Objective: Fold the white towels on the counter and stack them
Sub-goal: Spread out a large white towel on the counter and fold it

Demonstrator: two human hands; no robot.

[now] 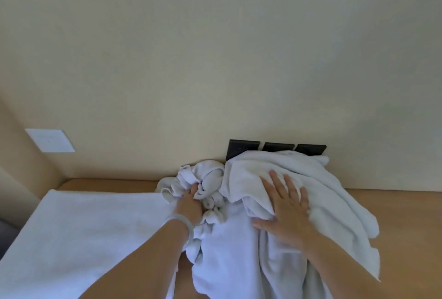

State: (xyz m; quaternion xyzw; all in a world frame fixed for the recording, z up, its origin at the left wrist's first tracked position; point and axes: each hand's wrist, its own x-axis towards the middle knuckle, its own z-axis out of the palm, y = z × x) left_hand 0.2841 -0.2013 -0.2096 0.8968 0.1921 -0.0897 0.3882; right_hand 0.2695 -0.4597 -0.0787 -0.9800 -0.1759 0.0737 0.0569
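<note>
A heap of crumpled white towels [311,193] lies on the wooden counter [397,217], piled against the wall. My right hand [287,205] presses flat on top of the heap with its fingers spread. My left hand [190,205], a pale bangle on its wrist, reaches into the twisted bunch of towel [210,179] at the heap's left side; its fingertips are buried in the folds. A flat, spread-out white towel [79,234] covers the counter to the left.
Three dark wall sockets [244,149] sit on the cream wall just behind the heap. A white wall plate [50,140] is on the left side wall. Bare counter shows right of the heap and along the back left.
</note>
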